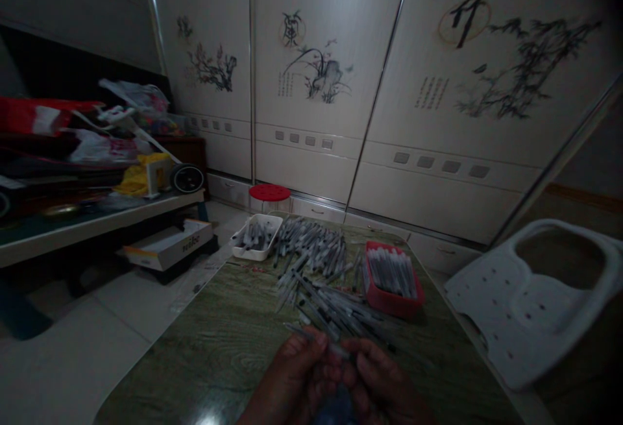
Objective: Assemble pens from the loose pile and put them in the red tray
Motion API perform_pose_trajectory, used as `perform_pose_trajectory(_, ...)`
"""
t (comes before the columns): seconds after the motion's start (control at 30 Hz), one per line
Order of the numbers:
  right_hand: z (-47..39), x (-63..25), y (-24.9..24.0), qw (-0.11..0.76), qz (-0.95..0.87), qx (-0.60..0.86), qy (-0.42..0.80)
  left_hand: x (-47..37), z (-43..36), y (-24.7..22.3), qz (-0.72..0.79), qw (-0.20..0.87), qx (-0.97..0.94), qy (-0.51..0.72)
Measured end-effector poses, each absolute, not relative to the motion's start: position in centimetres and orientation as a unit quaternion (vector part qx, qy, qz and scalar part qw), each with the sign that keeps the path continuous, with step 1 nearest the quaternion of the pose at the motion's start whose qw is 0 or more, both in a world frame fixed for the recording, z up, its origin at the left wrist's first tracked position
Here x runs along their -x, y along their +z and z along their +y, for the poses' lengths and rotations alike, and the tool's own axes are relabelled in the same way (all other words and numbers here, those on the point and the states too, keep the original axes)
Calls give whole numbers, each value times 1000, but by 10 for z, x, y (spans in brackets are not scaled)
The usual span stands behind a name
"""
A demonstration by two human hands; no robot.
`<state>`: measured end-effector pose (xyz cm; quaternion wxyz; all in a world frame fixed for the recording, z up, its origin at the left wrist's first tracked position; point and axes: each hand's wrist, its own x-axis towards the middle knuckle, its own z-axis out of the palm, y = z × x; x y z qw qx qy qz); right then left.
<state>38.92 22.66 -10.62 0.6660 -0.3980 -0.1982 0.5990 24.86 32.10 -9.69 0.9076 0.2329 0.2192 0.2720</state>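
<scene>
Close together at the near end of the table, both my hands are closed on one slim pen (335,348). My left hand (294,366) pinches it between thumb and fingers, with its pointed end sticking out to the upper left. At the pen's other end, the fingers of my right hand (377,373) are pressed together; the small part they grip is dim and partly hidden. Just beyond my hands lies a loose heap of pens (331,302), with a larger pile of pens (311,243) behind it.
A white basket (265,255) of small dark and clear parts stands at the back left of the table (204,340). A red basket (396,302) full of pens is at the right. Beyond are a red stool (269,193) and a white plastic chair (525,315).
</scene>
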Motion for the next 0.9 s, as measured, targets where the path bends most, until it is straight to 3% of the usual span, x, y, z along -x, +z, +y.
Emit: perform_pose_trajectory(0.9,227,-388,-107,673,-202,380,602,-255,312,-100,173,918,-209,289)
